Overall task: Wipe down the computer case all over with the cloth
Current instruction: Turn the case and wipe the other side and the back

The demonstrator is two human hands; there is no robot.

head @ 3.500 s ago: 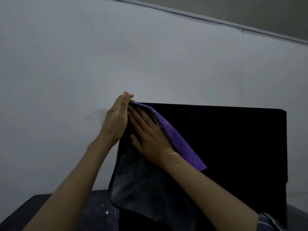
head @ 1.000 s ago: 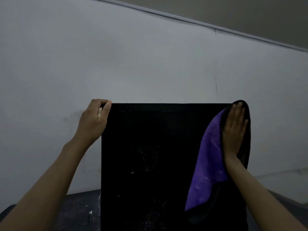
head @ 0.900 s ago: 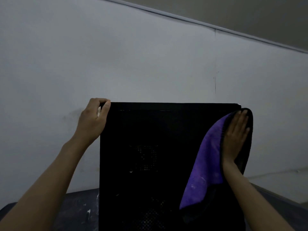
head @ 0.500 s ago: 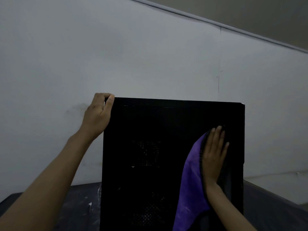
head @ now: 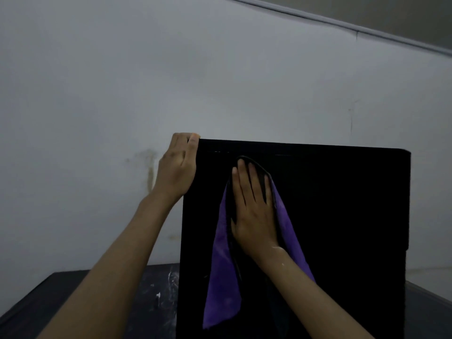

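A tall black computer case (head: 342,228) stands upright on a dark table, its broad side panel facing me. My left hand (head: 177,167) grips the case's top left corner, fingers curled over the edge. My right hand (head: 254,211) lies flat with straight fingers on a purple and black cloth (head: 222,277), pressing it against the upper left part of the panel. The cloth hangs down below my palm in a long purple fold.
A dark table (head: 146,302) with white paint specks carries the case. A pale grey wall (head: 122,81) with a brownish stain (head: 149,170) rises close behind. A light surface (head: 428,292) shows at the lower right.
My right hand has slid the cloth from the panel's right edge down and then across to the upper left part. My left hand has kept its grip on the top left corner.
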